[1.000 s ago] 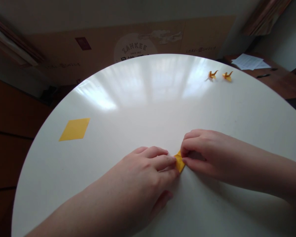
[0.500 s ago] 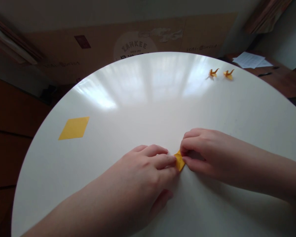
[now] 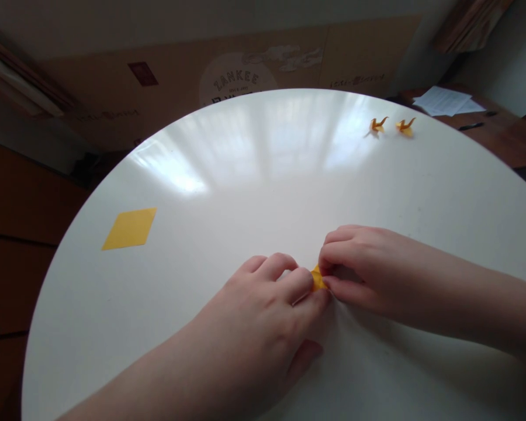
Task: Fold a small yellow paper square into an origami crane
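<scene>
A small folded piece of yellow origami paper lies on the white round table, mostly covered by my fingers. My right hand pinches its right edge between thumb and fingers. From the left, my left hand presses on the paper with bent fingertips, the index finger at its left side and another finger along its near edge. The folds beneath the fingers are hidden.
A flat yellow paper square lies at the table's left. Two folded yellow paper cranes stand near the far right edge. Beyond it, white sheets and a dark pen lie on a brown wooden surface.
My left hand has shifted slightly right and its fingers have curled more over the folded paper, covering more of it. My right hand keeps its pinch in nearly the same place.
</scene>
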Demonstrator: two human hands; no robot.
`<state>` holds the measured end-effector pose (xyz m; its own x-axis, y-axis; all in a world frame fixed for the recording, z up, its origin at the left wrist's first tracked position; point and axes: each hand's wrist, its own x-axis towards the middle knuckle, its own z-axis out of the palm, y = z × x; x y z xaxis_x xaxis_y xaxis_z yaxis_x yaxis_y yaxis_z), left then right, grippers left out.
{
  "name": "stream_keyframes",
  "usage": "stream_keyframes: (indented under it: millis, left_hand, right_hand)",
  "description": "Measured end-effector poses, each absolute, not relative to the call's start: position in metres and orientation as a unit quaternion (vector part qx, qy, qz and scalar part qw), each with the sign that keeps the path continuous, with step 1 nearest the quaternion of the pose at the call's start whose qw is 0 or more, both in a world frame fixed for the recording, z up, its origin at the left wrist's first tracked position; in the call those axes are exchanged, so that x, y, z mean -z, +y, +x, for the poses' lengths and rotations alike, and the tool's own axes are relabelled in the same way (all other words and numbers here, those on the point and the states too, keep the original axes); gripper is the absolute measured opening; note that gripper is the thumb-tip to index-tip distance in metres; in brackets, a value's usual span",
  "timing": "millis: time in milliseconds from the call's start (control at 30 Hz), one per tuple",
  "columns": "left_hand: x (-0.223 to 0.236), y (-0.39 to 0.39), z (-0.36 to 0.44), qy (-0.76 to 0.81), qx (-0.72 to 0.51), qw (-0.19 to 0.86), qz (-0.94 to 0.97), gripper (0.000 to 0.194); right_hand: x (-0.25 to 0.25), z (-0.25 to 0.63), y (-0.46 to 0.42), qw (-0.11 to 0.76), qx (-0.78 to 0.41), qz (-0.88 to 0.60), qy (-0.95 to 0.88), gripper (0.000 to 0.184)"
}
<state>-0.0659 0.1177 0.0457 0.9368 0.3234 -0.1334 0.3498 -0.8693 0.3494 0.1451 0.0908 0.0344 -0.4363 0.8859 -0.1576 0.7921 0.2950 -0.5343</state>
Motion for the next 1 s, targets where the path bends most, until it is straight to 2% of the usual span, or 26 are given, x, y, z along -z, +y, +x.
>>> stream_keyframes:
  millis: [333, 467, 633, 1000]
  left_hand:
    - [-0.0515, 0.1186, -0.0718, 0.182, 0.018, 0.236, 0.954, 0.014]
    - [-0.0550, 0.1235, -0.0745, 0.172, 0.025, 0.263, 0.949, 0.016]
    - [-0.0532, 0.1240, -0.0739, 0.182, 0.011, 0.243, 0.953, 0.026]
    - [-0.0483, 0.1189, -0.0733, 0.171, 0.031, 0.216, 0.961, 0.024]
  right_hand:
    - [-0.0333, 0.1459, 0.0893, 0.086, -0.284, -0.527, -0.797, 0.015]
    - [-0.0344, 0.1454, 0.0897, 0.084, -0.280, -0.524, -0.800, 0.016]
    - [-0.0345, 0.1459, 0.0895, 0.094, -0.283, -0.524, -0.798, 0.016]
    - [-0.0337, 0.1493, 0.0877, 0.102, -0.298, -0.557, -0.768, 0.016]
